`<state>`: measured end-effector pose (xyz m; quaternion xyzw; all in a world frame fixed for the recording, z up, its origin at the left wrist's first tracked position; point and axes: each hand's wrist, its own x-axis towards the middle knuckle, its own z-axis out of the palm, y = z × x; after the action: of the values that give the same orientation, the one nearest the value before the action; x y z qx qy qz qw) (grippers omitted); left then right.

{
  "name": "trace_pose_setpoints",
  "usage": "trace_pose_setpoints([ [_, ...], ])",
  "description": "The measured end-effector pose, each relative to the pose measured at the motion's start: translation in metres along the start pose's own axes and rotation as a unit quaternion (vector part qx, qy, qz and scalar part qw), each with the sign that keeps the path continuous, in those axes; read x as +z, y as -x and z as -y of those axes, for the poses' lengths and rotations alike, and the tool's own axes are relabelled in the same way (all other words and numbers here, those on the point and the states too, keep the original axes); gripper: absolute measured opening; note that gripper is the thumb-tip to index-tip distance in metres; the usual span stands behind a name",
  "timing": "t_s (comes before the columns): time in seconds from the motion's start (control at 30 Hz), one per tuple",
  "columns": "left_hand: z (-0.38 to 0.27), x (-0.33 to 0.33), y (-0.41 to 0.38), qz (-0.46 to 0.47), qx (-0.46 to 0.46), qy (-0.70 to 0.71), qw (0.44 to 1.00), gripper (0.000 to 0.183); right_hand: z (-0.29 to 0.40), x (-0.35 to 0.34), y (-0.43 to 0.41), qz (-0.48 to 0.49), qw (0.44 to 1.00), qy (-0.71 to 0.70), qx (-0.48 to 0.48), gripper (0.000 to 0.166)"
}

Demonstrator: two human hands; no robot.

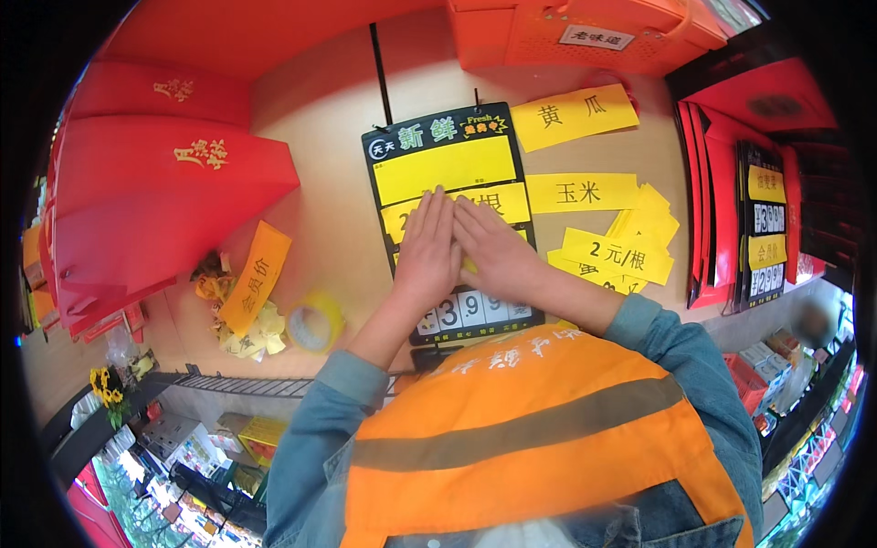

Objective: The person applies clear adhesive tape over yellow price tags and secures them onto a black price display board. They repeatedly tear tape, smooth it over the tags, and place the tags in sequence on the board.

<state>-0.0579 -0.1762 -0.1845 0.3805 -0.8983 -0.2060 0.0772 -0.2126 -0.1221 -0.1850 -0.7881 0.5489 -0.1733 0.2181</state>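
My left hand and my right hand lie flat side by side, fingers extended and fingertips close together. Both rest on a black price board with yellow panels. Beneath them is a yellow printed strip across the board's middle; its centre is hidden by my fingers. Above that strip, a blank yellow panel spans the board. Flip-number digits show near its lower end, partly behind my wrists. Neither hand grasps anything.
Yellow printed strips and a pile of more labels lie right of the board. Left are an orange label, crumpled paper and a tape roll. Red gift bags, an orange basket and another price board surround the tabletop.
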Motion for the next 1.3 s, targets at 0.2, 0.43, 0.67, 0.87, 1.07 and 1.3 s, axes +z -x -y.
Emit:
trace_pose_setpoints([
  [0.2,0.011,0.011,0.017,0.077,-0.024,-0.030,0.996,0.085,-0.016,0.008,0.009,0.055,0.998,0.013,-0.014,0.084],
  [0.43,0.014,0.005,0.036,0.098,-0.089,-0.054,0.990,0.095,-0.032,-0.011,0.026,0.091,0.994,0.055,0.027,0.090],
  [0.67,0.026,0.009,0.047,0.071,-0.128,-0.047,0.988,0.095,-0.045,-0.004,0.049,0.020,0.997,-0.034,0.059,0.094],
  [0.87,0.027,0.009,0.049,0.046,-0.110,-0.107,0.987,0.093,-0.044,-0.001,0.049,-0.015,0.999,0.034,0.037,0.089],
  [1.07,0.031,-0.003,0.054,0.061,-0.140,-0.132,0.979,0.085,-0.069,-0.036,0.049,-0.103,0.986,-0.037,0.123,0.060],
  [1.3,0.051,-0.016,0.057,0.017,-0.203,-0.083,0.976,0.066,-0.165,-0.096,0.101,-0.124,0.951,0.105,0.263,0.040],
])
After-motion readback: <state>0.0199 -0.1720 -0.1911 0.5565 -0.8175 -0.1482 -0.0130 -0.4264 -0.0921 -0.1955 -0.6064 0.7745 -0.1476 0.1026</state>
